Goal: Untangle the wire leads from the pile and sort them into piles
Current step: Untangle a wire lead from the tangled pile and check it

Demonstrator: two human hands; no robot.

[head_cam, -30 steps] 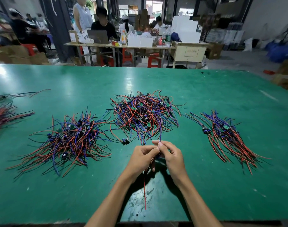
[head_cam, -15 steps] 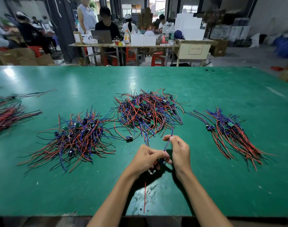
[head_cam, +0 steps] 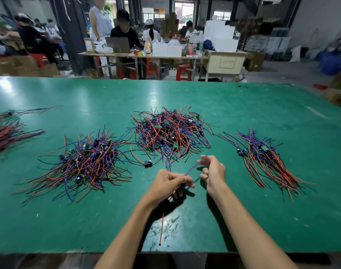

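You are pinching one wire lead (head_cam: 191, 168) between both hands, just in front of the tangled pile (head_cam: 170, 133): left hand (head_cam: 166, 186) clamped on its lower part, apparently at the component, right hand (head_cam: 212, 172) gripping the blue strand's tip. You are straightening it; next, you are likely carrying it to the aligned pile (head_cam: 262, 158), right of the tangle on the worktop (head_cam: 243, 105).

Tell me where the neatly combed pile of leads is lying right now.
In the head view, the combed pile lies on the green table at the right, beside the tangled centre pile and beyond the right hand.
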